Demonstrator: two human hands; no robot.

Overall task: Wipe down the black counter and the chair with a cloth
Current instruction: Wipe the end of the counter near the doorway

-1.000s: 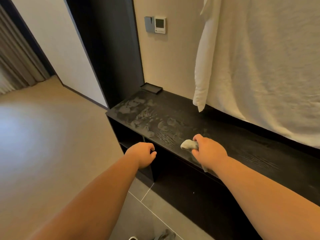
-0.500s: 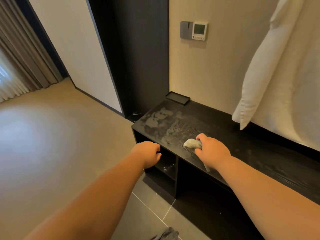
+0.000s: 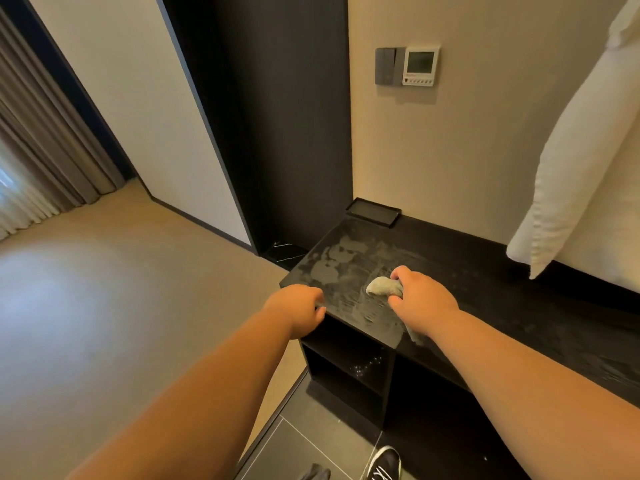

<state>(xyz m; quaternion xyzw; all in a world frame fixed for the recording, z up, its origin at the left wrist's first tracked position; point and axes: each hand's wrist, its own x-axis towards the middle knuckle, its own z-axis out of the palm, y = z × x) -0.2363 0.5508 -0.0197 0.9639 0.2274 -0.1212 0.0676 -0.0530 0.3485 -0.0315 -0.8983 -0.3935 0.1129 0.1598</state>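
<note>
Single view, head-worn, wide-angle. Faces forward and steeply down along both forearms. Left hand (image 3: 298,310) and right hand (image 3: 422,303) mid-frame at arm's reach, cloth (image 3: 384,287) in right-hand grip near centre. Black counter (image 3: 502,306) runs rightward from under right hand. Wall thermostat (image 3: 420,65) far above right hand. Shoe (image 3: 384,464) below it, at bottom edge.

Bunched grey cloth (image 3: 383,286) on smeared black counter (image 3: 502,306) — left end.

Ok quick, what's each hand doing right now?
Left hand: fingers curled at the counter corner; grip cannot be told.
Right hand: holding the cloth.
</note>
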